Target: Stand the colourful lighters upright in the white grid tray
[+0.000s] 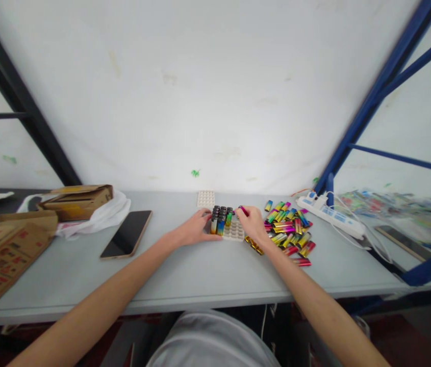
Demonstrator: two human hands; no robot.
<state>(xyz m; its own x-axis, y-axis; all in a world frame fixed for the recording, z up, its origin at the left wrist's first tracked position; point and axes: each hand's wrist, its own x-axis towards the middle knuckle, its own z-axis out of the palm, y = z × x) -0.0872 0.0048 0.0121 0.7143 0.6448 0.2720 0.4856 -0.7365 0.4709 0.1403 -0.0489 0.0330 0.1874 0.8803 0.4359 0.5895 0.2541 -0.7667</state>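
Left hand (192,229) curved wide, thumb and fingers apart, at the left side of the working tray; right hand (252,223) in a narrow pinch on a dark pink tube (243,209), at the tray's back right. My judgement on handling: brace lightly with the left, bring the tube upright over a bare cell, lower it straight so neighbours don't tip.

Table (184,280) carries everything. Largest container: open carton (12,250), table's front left corner; contents not visible. Smaller box (79,205) behind it, toward the back left corner, white plastic bag (122,210) beside it; inside hidden.

Working tray (235,232) mid-table: left part packed with upright tubes (221,219), dark ends up; cells bare at front right. Spare tray (205,199) near the back edge, pale cells showing. Smallest: loose tubes (284,227), heaped on the table right of the tray, mixed metallic colours, lying at odd angles.
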